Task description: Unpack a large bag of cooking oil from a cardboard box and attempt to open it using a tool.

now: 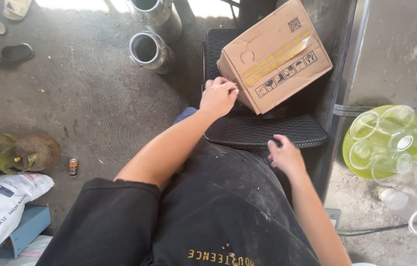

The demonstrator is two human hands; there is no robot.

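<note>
A brown cardboard box (pixel 275 56) with yellow tape rests tilted on a black woven plastic chair (pixel 262 130). My left hand (pixel 218 95) is at the box's lower left corner, fingers curled against its edge. My right hand (pixel 285 155) rests on the chair's front edge, fingers bent over the rim, apart from the box. Whether the left hand grips the box or only touches it is unclear.
Two metal cylinders (pixel 150 49) stand on the concrete floor at the back. Sandals (pixel 14 53) lie at the far left. A green gas cylinder (pixel 16 153), a white sack (pixel 1 209) and a small can (pixel 73 167) sit at left. Clear glasses in a green bowl (pixel 396 140) stand at right.
</note>
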